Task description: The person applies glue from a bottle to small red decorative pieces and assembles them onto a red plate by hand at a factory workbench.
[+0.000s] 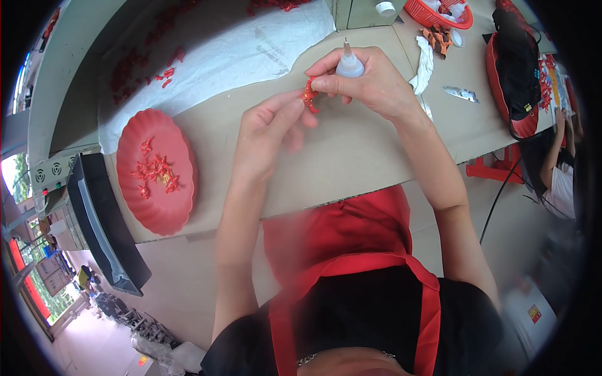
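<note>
A small glossy red figurine (309,97) with gold touches is held up over the table between my two hands. My left hand (266,128) is closed, thumb and forefinger pinching its lower left side. My right hand (376,84) is closed too: its thumb and fingertips touch the top of the figurine. Tucked in that same hand is a whitish squeeze bottle (350,66) with a thin needle tip pointing up and away from the piece. To the left, a red scalloped tray (186,188) carries several similar red pieces (157,170).
White cloth (244,59) strewn with red pieces lies at the far left under a grey machine housing (69,81). At the right are a red basket (464,24), a crumpled white tissue (423,66), a silvery packet (461,94) and a black bag (517,75). Another person's arm (555,147) shows beyond.
</note>
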The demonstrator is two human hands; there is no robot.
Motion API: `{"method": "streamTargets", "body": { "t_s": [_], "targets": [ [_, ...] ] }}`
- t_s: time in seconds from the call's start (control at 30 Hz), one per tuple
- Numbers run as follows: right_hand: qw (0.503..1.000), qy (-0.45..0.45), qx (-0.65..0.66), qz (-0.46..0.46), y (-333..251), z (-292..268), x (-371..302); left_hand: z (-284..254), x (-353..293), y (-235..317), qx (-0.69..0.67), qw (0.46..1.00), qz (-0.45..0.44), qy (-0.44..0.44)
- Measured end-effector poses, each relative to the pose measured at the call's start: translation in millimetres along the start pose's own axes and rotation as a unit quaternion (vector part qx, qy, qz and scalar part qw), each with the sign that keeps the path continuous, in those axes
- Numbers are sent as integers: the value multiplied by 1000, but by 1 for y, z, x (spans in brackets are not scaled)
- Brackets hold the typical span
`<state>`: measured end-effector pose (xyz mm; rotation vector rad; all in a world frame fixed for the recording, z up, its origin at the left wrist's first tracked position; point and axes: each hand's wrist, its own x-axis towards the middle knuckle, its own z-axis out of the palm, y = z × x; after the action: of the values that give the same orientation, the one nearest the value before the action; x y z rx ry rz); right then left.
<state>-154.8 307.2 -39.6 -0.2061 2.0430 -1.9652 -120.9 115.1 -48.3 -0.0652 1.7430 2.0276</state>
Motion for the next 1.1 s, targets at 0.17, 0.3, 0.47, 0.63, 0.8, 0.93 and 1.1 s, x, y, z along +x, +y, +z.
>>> {"method": "streamTargets", "body": {
  "t_s": [0.17, 0.3, 0.47, 0.63, 0.8, 0.93, 1.1],
  "targets": [
    [999, 3, -43, -6, -1, -1, 0, 1, 0, -1, -10, 1000, -22, -4],
    [997, 7, -67, -40, 0, 1, -1, 0, 0, -2, -36, 999, -17, -26],
    [990, -3, -81, -114, 2, 0, -1, 5, 0, -5, 26, 999, 28, 13],
    [959, 14, -147, -240, 3, 1, 1, 13, -2, -9, 276, 914, 263, 138],
    [928, 13, -197, -315, 3, 1, 1, 12, -2, -9, 292, 897, 293, 155],
    [932, 3, -181, -314, 4, 2, 2, 13, -4, -8, 286, 898, 298, 155],
    [943, -2, -165, -290, 8, 1, 3, 12, -1, -13, 274, 908, 276, 156]
  ]
}}
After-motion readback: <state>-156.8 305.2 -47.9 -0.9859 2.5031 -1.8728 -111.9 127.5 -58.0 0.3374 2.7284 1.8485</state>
